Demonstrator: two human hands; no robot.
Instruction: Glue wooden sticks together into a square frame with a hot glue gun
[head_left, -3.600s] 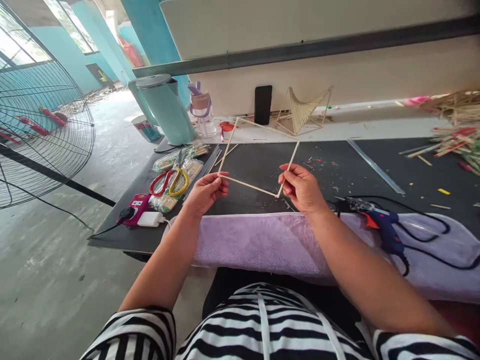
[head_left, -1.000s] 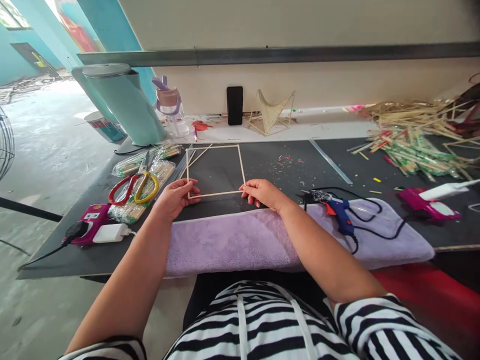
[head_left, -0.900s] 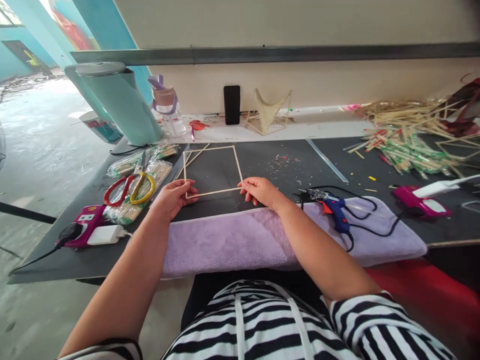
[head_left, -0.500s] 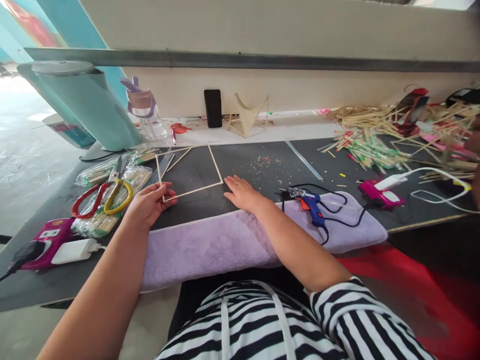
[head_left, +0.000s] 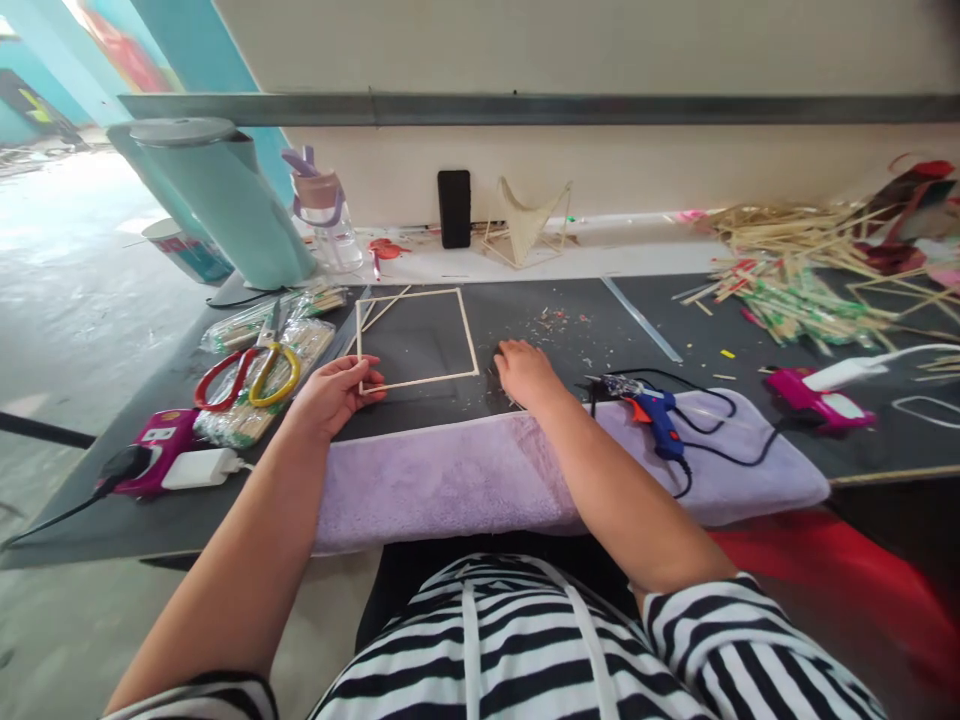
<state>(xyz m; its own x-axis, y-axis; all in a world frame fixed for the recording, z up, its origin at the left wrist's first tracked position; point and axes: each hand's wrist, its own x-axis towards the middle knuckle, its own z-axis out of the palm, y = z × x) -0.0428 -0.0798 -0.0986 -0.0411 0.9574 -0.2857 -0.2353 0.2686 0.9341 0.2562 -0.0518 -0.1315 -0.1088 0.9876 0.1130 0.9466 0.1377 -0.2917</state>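
Note:
My left hand [head_left: 335,395] pinches the near left corner of a square frame [head_left: 427,380] made of thin wooden sticks. The square is held just over the dark tabletop, tilted slightly. My right hand [head_left: 529,373] rests palm down on the table to the right of the square, apart from it. Its fingers are bent a little and nothing shows in them; small dark scraps lie by the fingertips. A blue glue gun [head_left: 658,420] lies on a folded purple towel [head_left: 450,480], right of my right forearm.
Red-and-yellow scissors [head_left: 247,375] lie on bagged sticks at left, beside a magenta power strip [head_left: 161,440]. Behind stand a teal jug [head_left: 225,200], a bottle [head_left: 326,220], a phone [head_left: 454,208] and a stick model [head_left: 529,225]. Stick piles [head_left: 795,300] and another power strip [head_left: 817,398] are at right.
My right hand has moved off the square's near right corner, slid to the right, and its fingers have bent. My left hand still holds the square. The view has shifted left.

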